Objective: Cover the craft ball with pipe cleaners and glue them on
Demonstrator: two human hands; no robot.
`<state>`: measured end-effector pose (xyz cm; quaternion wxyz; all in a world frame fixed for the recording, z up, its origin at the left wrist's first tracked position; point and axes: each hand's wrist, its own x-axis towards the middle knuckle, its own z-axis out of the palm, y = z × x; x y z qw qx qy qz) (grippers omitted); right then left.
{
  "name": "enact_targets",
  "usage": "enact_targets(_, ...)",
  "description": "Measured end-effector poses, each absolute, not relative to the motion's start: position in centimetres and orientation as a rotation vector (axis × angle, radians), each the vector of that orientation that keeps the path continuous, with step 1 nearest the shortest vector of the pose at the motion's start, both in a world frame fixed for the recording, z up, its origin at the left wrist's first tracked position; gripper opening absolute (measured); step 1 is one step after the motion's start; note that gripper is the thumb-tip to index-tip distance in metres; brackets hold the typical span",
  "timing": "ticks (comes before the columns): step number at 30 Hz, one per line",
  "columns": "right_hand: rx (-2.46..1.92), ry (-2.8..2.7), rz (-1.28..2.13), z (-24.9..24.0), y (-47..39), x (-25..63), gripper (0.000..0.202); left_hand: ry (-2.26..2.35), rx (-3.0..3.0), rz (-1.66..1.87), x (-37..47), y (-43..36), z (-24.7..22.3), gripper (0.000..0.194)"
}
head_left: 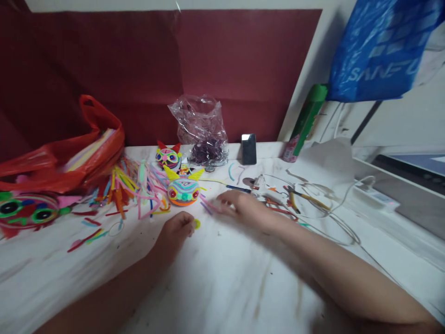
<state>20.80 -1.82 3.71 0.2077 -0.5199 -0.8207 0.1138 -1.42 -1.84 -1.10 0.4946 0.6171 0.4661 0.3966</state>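
Observation:
My left hand [179, 226] is closed in a pinch on a small yellow round piece [197, 224], just above the white tabletop. To its right, my right hand [241, 206] reaches over the table with its fingers slightly apart. Its fingertips are close to a pink fuzzy strip [207, 203] and a short purple strip [206, 208]; blur hides whether they touch. Behind my hands sits a striped animal head [183, 191] with yellow horns, red eyes and a blue-green nose. A smaller head [168, 157] with red ears stands behind it.
Colourful fuzzy strips [139, 185] lie in a heap at left, beside a red plastic bag [62, 160] and another animal head [33, 213]. At the back are a clear bag [205, 134] and a phone [249, 149]. Cables [342, 222] and tools [294, 202] lie at right.

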Motion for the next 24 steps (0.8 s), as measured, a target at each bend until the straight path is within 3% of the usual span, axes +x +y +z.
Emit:
enact_targets(2, -1.918, -2.261, -0.067, 4.9, -0.5, 24.1, 0.028, 1.105, 1.44, 1.002, -1.4, -1.7, -0.9, 0.02)
enact_targets(7, -2.267, -2.209, -0.178, 2.8, 1.1, 30.9, 0.029, 1.075, 1.318, 1.041, -1.1, -1.7, -1.0, 0.019)
enact_targets(9, -2.283, -2.251, -0.178, 1.2, 1.1, 32.2, 0.022, 1.073, 1.325, 1.035, -0.8, -1.9, -1.3, 0.019)
enact_targets(18, -2.271, -2.142, -0.324, -1.7, 1.9, 32.9, 0.023, 1.111, 1.487, 0.985, -0.6, -2.7, -1.5, 0.013)
enact_targets(24, -1.932, -1.81, -0.463, -0.3, 0.9, 33.5, 0.021, 1.072, 1.882, 1.256, -1.8, -2.0, -0.3, 0.01)
